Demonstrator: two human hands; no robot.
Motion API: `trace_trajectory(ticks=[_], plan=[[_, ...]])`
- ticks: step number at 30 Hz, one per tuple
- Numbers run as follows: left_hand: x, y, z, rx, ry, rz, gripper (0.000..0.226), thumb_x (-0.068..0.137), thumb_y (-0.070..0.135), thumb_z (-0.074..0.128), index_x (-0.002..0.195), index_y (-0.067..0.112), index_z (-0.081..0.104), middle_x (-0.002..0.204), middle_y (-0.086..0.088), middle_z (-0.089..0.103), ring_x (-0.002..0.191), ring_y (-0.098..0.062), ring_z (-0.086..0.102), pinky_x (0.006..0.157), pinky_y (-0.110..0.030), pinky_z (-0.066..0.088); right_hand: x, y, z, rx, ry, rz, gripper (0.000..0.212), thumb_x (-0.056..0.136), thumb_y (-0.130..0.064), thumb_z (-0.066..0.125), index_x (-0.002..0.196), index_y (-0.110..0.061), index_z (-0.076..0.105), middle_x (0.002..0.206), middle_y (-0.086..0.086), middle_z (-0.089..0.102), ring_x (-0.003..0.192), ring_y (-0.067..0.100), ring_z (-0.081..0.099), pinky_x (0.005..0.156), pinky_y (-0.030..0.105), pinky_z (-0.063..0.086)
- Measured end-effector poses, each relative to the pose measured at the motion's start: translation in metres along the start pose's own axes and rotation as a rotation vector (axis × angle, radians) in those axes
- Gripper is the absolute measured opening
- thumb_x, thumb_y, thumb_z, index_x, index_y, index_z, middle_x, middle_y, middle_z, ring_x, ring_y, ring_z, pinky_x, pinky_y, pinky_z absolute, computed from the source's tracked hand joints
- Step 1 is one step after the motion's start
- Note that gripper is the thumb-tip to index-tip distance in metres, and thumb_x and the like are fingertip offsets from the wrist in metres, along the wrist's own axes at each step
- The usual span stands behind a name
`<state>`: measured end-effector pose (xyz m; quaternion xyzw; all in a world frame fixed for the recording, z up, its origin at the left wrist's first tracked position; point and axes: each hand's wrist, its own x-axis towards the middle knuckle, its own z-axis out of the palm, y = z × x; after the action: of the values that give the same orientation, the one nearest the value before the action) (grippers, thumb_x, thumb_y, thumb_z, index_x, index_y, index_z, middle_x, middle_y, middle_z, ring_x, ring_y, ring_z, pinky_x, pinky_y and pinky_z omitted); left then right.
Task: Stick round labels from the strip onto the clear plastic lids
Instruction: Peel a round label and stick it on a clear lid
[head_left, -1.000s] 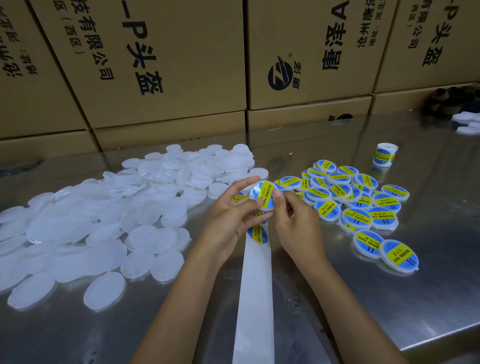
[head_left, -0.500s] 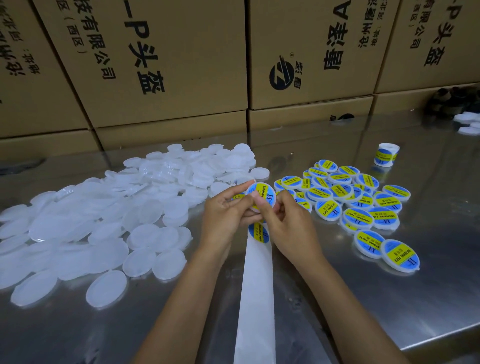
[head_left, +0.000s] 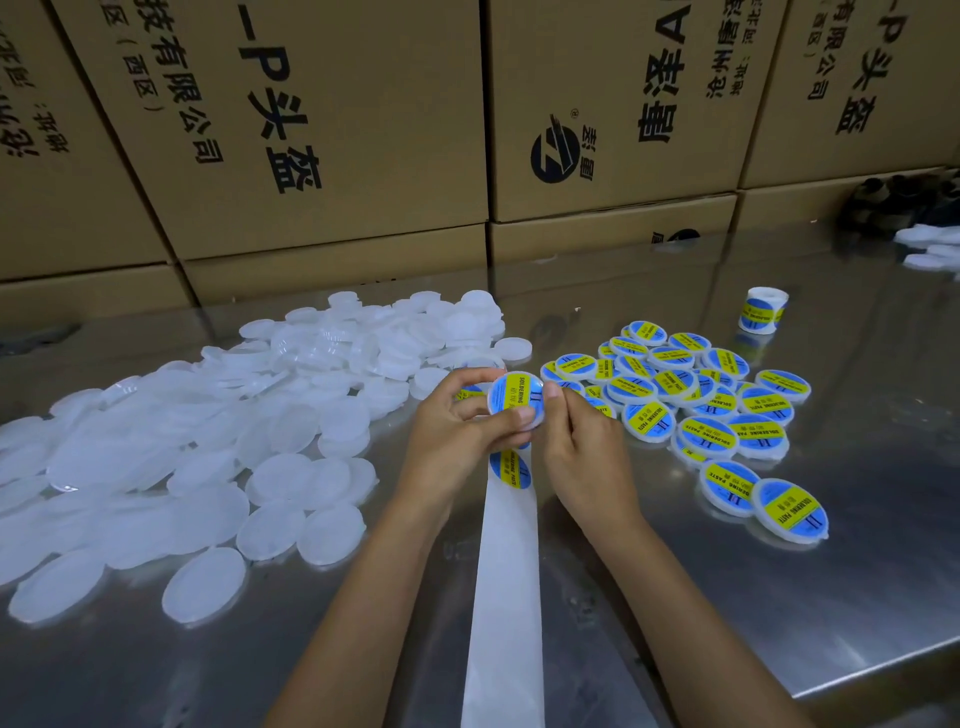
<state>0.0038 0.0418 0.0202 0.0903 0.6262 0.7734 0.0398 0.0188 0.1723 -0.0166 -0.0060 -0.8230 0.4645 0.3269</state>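
Note:
Both hands hold one clear lid bearing a blue and yellow round label, raised above the steel table. My left hand grips its left edge, thumb on the lower rim. My right hand pinches its right edge with curled fingers. Below them the white backing strip runs toward me, with one round label still on it. A big heap of unlabelled clear lids lies to the left. Several labelled lids lie in a pile to the right.
A small roll of labels stands at the back right of the steel table. Cardboard boxes wall off the far side. More white lids and a dark object sit at the far right. The table's front edge runs at lower right.
The label that was tilted at my fingertips now lies flat on the lid. The lid has turned to face the camera, and both hands have closed in on its edges.

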Motion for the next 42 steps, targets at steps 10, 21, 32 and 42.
trace_trajectory(ticks=[10,21,32,42], plan=[[0.006,-0.006,-0.003,0.115,0.255,0.077,0.028,0.089,0.025,0.077,0.075,0.007,0.061,0.065,-0.009,0.072,0.054,-0.021,0.071,0.048,-0.023,0.053,-0.006,-0.008,0.006,0.024,-0.161,0.046,0.055,0.090,-0.057,0.055,0.058,-0.019,0.032,0.049,-0.009,0.039,0.051,0.011,0.035,0.052,0.029,0.030],[0.005,-0.006,-0.003,0.124,-0.136,-0.038,0.031,0.086,0.014,0.078,0.115,0.010,0.065,0.067,-0.006,0.068,0.047,-0.017,0.059,0.045,-0.026,0.051,0.000,-0.001,0.002,0.068,-0.016,0.093,0.056,0.105,-0.030,0.043,0.051,-0.025,0.029,0.041,-0.009,0.039,0.045,0.010,0.036,0.048,0.023,0.023],[0.003,-0.005,-0.005,0.074,-0.062,0.013,0.021,0.087,0.020,0.078,0.098,0.009,0.064,0.062,-0.010,0.068,0.039,-0.017,0.057,0.036,-0.023,0.044,-0.002,-0.018,-0.001,0.347,-0.109,0.133,0.049,0.104,-0.039,0.042,0.062,-0.014,0.039,0.056,-0.009,0.037,0.058,0.009,0.036,0.058,0.027,0.034],[0.006,-0.005,-0.005,0.056,0.114,-0.009,0.024,0.096,0.037,0.066,0.103,0.014,0.070,0.062,-0.019,0.070,0.048,-0.027,0.069,0.046,-0.027,0.056,-0.005,-0.017,0.002,0.179,-0.167,0.079,0.043,0.102,-0.031,0.050,0.065,-0.018,0.030,0.052,-0.010,0.033,0.054,0.008,0.031,0.056,0.030,0.030]])
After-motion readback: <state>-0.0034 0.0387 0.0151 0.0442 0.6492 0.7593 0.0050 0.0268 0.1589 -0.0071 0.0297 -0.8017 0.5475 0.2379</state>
